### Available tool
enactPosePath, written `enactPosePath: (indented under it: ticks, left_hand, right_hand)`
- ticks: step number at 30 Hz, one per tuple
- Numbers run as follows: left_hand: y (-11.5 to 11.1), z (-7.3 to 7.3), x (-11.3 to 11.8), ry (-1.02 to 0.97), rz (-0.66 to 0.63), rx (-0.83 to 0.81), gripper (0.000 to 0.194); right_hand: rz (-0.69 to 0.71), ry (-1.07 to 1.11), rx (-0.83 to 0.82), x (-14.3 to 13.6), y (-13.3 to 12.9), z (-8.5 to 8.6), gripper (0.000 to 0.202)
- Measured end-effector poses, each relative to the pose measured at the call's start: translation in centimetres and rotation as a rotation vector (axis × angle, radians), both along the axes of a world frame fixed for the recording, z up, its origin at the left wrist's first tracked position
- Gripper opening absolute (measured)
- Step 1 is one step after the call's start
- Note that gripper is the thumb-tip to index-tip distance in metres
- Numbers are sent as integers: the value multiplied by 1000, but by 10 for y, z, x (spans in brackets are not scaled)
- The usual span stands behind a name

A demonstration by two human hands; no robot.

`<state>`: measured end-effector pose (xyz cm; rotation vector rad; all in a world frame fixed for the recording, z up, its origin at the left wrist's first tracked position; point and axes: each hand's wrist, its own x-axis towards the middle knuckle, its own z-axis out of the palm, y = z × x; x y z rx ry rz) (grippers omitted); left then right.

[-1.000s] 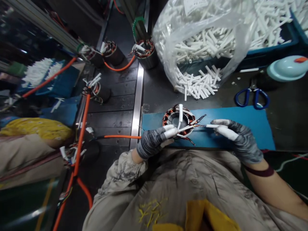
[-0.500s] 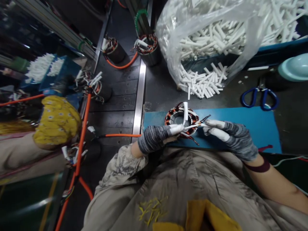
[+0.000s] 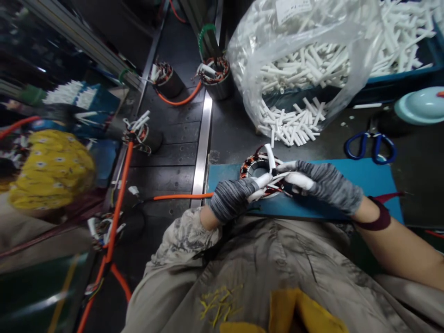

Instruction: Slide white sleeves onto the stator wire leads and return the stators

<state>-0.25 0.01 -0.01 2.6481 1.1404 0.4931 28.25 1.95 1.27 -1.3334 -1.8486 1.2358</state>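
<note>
A ring-shaped copper-wound stator [image 3: 248, 167] lies on the blue mat [image 3: 367, 185] in front of me. Both hands wear grey gloves with white fingertips. At the stator's near left side, my left hand [image 3: 237, 196] is closed, its fingertips pinching a white sleeve [image 3: 278, 177] on the wires. My right hand [image 3: 321, 182] is closed at the right side, its fingertips on the wires at the sleeve's other end. Another white sleeve [image 3: 269, 156] stands up from the stator between the hands. The fingers partly hide the wire ends.
Beyond the mat lies a clear bag [image 3: 249, 60] of white tubes, beside a blue bin [image 3: 398, 76]. Blue-handled scissors [image 3: 378, 143] and a light-blue lid [image 3: 421, 106] are at right. More stators [image 3: 217, 83] stand on the dark conveyor [image 3: 178, 162] at left, near a person's yellow sleeve [image 3: 52, 169].
My right hand has moved left, closer to my left hand and over the stator's right edge. The dark wire end that stuck out is now hidden. The other person's yellow sleeve has shifted left.
</note>
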Motion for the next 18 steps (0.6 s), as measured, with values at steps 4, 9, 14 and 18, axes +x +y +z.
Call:
enactPosePath:
  ticks: [4, 9, 14, 18]
  left_hand:
    - [-5, -4, 4, -20, -40, 102, 46]
    - [-7, -8, 7, -139, 11, 173, 39]
    - [-14, -12, 14, -78, 58, 143, 31]
    - [-24, -10, 20, 94, 126, 83, 33]
  right_hand:
    - [-461, -269, 178, 26, 44, -12, 37]
    - [-507, -665, 129, 32, 99, -34, 44]
    - [-649, -414, 251, 30, 56, -22, 24]
    - [-617, 194, 135, 24, -29, -6, 41]
